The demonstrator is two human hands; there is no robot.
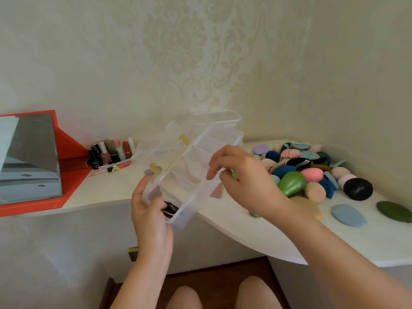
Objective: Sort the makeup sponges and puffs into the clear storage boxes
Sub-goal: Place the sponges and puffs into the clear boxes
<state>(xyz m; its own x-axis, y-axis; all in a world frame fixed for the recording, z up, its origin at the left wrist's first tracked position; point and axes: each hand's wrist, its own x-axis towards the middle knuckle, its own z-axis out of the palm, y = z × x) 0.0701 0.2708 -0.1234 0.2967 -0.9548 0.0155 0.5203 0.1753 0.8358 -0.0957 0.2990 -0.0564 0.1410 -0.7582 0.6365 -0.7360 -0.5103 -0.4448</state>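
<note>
A clear divided storage box with yellow clasps is held tilted above the white table's front edge. My left hand grips its near end, thumb on the rim. My right hand pinches the box's right rim. A black puff lies in the nearest compartment. A second clear box stands behind by the wall. A pile of sponges and puffs in several colours lies on the table to the right, with a green teardrop sponge at its front.
A blue flat puff, a dark green puff and a round black puff lie apart on the white table. Nail polish bottles and lipsticks stand by the wall. A mirror in a red stand fills the left.
</note>
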